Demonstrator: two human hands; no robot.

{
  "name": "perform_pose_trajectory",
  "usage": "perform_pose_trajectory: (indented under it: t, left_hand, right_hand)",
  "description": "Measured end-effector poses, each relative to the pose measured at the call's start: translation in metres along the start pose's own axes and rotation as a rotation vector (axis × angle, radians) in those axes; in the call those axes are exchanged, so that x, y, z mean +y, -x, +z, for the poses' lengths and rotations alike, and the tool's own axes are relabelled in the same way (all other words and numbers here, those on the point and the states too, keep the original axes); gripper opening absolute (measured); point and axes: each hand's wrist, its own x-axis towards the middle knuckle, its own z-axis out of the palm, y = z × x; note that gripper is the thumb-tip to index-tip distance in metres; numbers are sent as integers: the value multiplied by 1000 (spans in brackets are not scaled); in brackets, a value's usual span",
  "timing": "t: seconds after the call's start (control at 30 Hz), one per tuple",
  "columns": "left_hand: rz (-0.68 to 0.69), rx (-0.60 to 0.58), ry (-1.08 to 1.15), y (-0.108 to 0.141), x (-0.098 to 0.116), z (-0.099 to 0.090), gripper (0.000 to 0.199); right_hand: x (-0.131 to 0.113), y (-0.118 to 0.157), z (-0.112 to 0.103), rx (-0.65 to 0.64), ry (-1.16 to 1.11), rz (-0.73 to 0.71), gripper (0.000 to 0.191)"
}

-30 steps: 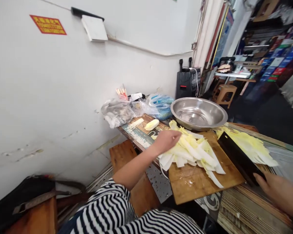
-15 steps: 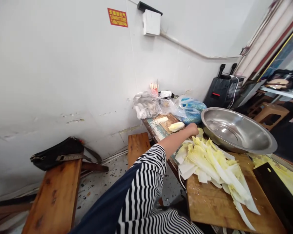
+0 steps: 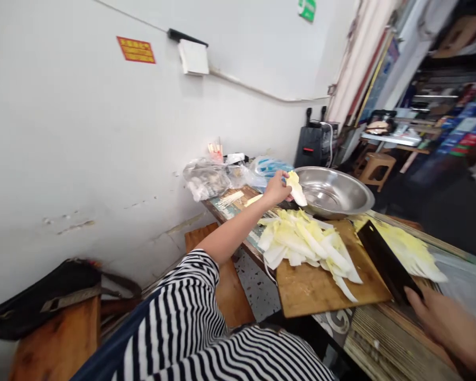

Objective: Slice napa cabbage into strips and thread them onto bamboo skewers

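Between the fingers of my left hand (image 3: 278, 189) is a pale yellow-white cabbage leaf (image 3: 297, 189), raised beside the near-left rim of a steel basin (image 3: 329, 191). My right hand (image 3: 446, 320), at the lower right, grips a dark cleaver (image 3: 388, 259), its blade over the right edge of the wooden cutting board (image 3: 321, 293). Cut cabbage strips (image 3: 305, 238) are heaped on the board. More cabbage leaves (image 3: 408, 246) lie to the right of the cleaver. A small piece of cabbage (image 3: 253, 200) shows behind my left forearm, partly hidden.
Thin white sticks (image 3: 230, 199) and plastic bags (image 3: 206, 179) are on the table's far end by the wall. Behind the basin stands a black speaker (image 3: 309, 147). A wooden bench (image 3: 59, 338) with a black bag (image 3: 43, 296) is at the left.
The view has turned right. My left hand has risen from the table near the basin, now with a cabbage leaf in it. My right hand has come into view on the cleaver.
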Motion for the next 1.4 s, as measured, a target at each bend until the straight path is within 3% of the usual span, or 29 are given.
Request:
perform_pose_trajectory:
  t: [0.1, 0.23, 0.3, 0.37, 0.43, 0.53, 0.7, 0.93, 1.4]
  left_hand:
    - [-1, -202, 90, 29, 10, 72, 44]
    - [-65, -426, 90, 65, 9, 182, 42]
    - [-97, -472, 6, 75, 5, 222, 41]
    - [-144, -494, -136, 77, 0, 244, 44]
    - [-164, -507, -292, 75, -5, 250, 46]
    - [-118, -564, -452, 73, -11, 240, 37]
    - [-46, -597, -549, 75, -14, 223, 21]
    - [80, -631, -721, 70, -14, 223, 8]
    - [101, -698, -735, 71, -5, 219, 7]
  right_hand:
    - [-1, 15, -8, -86, -228, 91, 45]
    - [-4, 36, -32, 8, -276, 201, 41]
    - [-3, 42, -41, 58, -206, 217, 42]
    - [-1, 45, -45, 52, -158, 208, 44]
    - [1, 43, -45, 10, -141, 169, 45]
    - [-1, 35, -40, -45, -130, 107, 44]
    - [-9, 16, -35, -82, -97, 25, 42]
    - [-12, 5, -44, -149, -118, 23, 43]
    - [-12, 1, -50, -336, -211, 77, 43]
